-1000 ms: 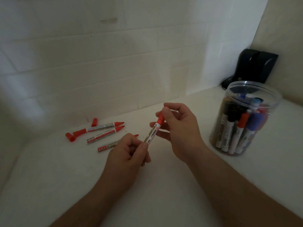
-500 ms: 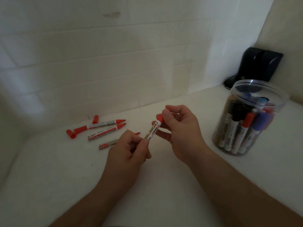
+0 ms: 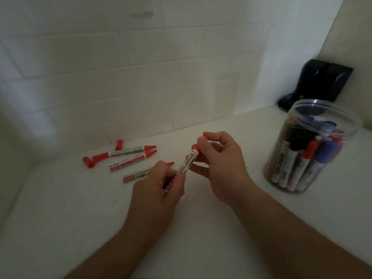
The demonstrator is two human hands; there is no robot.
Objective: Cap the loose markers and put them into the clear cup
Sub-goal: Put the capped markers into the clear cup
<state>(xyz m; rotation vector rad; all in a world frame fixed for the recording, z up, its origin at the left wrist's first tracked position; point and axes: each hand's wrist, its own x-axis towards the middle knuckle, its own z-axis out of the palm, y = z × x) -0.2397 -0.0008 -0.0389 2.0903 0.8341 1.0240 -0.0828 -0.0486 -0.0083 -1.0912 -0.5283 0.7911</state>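
three uncapped red markers lying on the white counter, two loose red caps beside them, left hand gripping a fourth marker, right hand pinching its red cap end, probably seated, round clear plastic cup of markers far right

Both forearms extended, left hand and right hand fingers curled
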